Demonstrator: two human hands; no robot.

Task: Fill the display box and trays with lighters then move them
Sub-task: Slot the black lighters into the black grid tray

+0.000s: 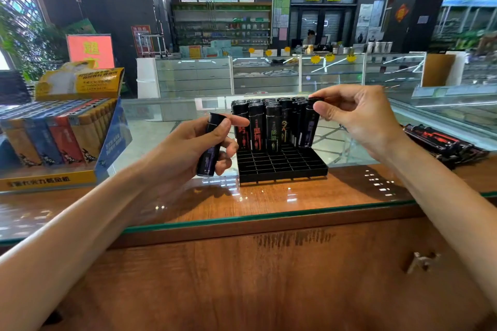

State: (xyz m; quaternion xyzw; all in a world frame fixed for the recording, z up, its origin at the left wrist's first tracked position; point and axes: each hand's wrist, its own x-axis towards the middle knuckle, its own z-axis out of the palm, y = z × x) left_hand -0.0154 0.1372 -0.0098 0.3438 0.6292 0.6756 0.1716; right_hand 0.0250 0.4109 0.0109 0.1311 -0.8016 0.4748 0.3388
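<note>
Shop counters of glass and stocked shelves fill the background, with a person seated behind the far counter at 12 o'clock. Nearer, a glass-topped wooden tabletop (269,201) carries the work.

At 12 o'clock from the hands stands a black tray (282,166) with a grid of small cells. Its rear rows are packed with upright black lighters (258,126) bearing coloured print, while the front rows of cells are bare.

The left hand (193,148), at 9 o'clock of the tray and just beside it, grips a black lighter with purple print (209,148). Its fingers are curled round the body and the thumb lies across the upper part. This lighter is held above the tabletop, tilted a little, outside the tray.

The right hand (357,118), at 2 o'clock of the tray, pinches the cap of another purple-printed lighter (308,129) between thumb and forefinger. The other fingers are loosely bent. This lighter leans slightly at the right end of the front filled row. Whether its foot sits in a cell I cannot tell.

At 9 o'clock on the tabletop stands a yellow and blue display box (53,180), its lid up, filled with rows of orange, blue and red lighters (53,137). At 3 o'clock, well apart from the tray, a heap of black lighters (443,144) lies flat.
</note>
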